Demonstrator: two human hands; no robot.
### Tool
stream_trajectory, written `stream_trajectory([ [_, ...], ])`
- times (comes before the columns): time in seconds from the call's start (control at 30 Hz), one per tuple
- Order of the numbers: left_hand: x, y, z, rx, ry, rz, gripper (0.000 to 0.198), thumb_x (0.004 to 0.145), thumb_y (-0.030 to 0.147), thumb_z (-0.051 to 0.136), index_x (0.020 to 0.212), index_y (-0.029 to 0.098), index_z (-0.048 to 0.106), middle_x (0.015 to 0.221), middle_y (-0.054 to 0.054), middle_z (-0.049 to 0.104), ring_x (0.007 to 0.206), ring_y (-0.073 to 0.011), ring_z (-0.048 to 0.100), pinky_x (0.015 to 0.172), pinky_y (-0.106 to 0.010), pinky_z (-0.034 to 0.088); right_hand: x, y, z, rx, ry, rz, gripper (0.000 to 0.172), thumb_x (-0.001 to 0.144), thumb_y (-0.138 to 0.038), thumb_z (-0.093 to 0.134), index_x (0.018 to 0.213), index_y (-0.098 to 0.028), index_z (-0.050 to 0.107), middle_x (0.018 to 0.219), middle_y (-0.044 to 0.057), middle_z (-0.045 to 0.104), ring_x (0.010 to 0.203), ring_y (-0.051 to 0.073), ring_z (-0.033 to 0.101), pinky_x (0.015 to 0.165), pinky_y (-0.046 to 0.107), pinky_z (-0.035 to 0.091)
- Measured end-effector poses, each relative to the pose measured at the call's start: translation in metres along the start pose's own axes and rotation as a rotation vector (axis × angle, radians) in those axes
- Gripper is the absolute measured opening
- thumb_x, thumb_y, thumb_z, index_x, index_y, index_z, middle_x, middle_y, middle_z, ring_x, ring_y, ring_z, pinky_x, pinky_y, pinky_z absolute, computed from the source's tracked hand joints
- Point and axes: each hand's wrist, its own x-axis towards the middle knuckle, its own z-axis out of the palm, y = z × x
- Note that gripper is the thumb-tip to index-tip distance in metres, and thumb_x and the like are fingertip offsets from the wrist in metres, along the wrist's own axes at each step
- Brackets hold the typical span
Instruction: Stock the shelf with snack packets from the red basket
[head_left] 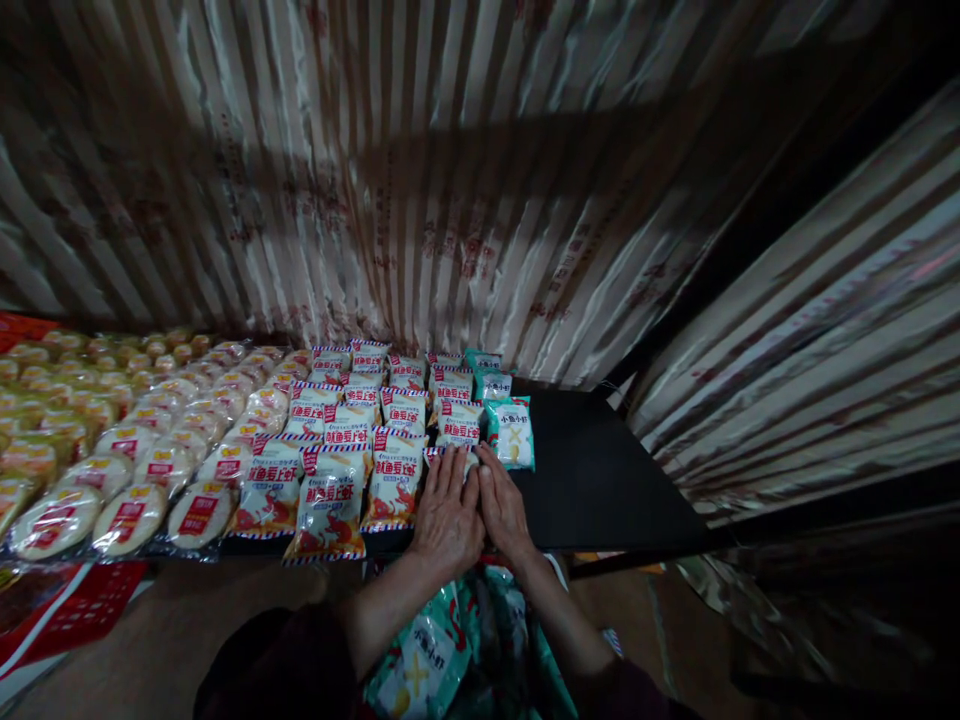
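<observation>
My left hand (pixel 451 512) lies palm down with its fingers stretched out over a white and red snack bag (pixel 433 455) in the front row, hiding most of it. Close beside it on the right, my right hand (pixel 504 502) also reaches forward with fingers extended, by the bag's right edge. Whether its fingertips touch the bag, I cannot tell. Just beyond my right hand lies a green and white snack bag (pixel 511 434). Rows of other white and red snack bags (pixel 395 480) spread to the left and behind.
Round wrapped crackers (pixel 129 515) fill the left of the black table (pixel 592 480). Below its front edge, several green snack bags (pixel 424 655) sit between my forearms. A red basket (pixel 82 605) stands at lower left. A striped curtain (pixel 450 170) hangs behind; a dark post (pixel 720 270) rises at right.
</observation>
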Motion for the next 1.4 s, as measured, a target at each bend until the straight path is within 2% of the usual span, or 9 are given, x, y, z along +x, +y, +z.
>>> stream_trajectory([
  [0.2,0.007,-0.004,-0.007,0.035,0.022,-0.054,0.060,0.087,0.034,0.045,0.142,0.012,0.035,0.152,-0.015,0.028,0.144,-0.0310,0.013,0.115,-0.052,0.020,0.022,-0.005,0.000,0.027,0.044,0.066,0.067,0.091,-0.060,0.028,0.136,-0.013,0.046,0.144,0.015,0.044,0.137,0.023,0.036,0.115,0.048,0.026],
  [0.37,0.017,-0.008,-0.008,0.064,0.034,-0.087,0.057,0.087,0.036,0.045,0.139,0.012,0.039,0.153,-0.016,0.027,0.143,-0.0311,0.015,0.115,-0.051,0.020,0.042,-0.011,0.003,0.103,0.000,0.145,0.072,0.089,-0.064,0.028,0.138,-0.014,0.043,0.146,0.015,0.041,0.139,0.023,0.032,0.116,0.047,0.022],
  [0.63,0.022,-0.014,-0.002,0.076,0.044,-0.096,0.065,0.083,0.027,0.045,0.144,0.010,0.030,0.148,-0.016,0.037,0.142,-0.0308,0.021,0.113,-0.052,0.024,0.045,-0.013,0.017,0.194,-0.030,0.152,0.069,0.089,-0.065,0.027,0.137,-0.018,0.045,0.146,0.012,0.042,0.138,0.023,0.034,0.116,0.046,0.022],
  [0.9,0.024,-0.014,-0.004,0.082,0.037,-0.101,0.055,0.087,0.032,0.043,0.137,0.009,0.042,0.150,-0.016,0.033,0.142,-0.0305,0.020,0.114,-0.051,0.025,0.063,-0.014,0.014,0.138,0.011,0.177,0.070,0.090,-0.062,0.027,0.139,-0.015,0.041,0.148,0.013,0.039,0.140,0.023,0.029,0.117,0.045,0.020],
  [1.13,0.028,-0.014,-0.007,0.065,0.068,-0.120,0.051,0.089,0.037,0.043,0.134,0.012,0.047,0.150,-0.015,0.033,0.141,-0.0316,0.022,0.113,-0.053,0.027,0.091,-0.024,0.013,0.132,-0.049,0.220,0.070,0.090,-0.057,0.030,0.146,-0.015,0.029,0.153,0.010,0.029,0.143,0.022,0.022,0.117,0.043,0.017],
  [1.4,0.033,-0.018,-0.003,0.074,0.090,-0.141,0.051,0.088,0.038,0.046,0.131,0.011,0.051,0.146,-0.016,0.041,0.138,-0.0314,0.031,0.111,-0.051,0.031,0.100,-0.022,0.023,0.127,-0.079,0.239,0.070,0.090,-0.059,0.028,0.144,-0.014,0.034,0.151,0.011,0.033,0.141,0.022,0.026,0.117,0.042,0.017],
])
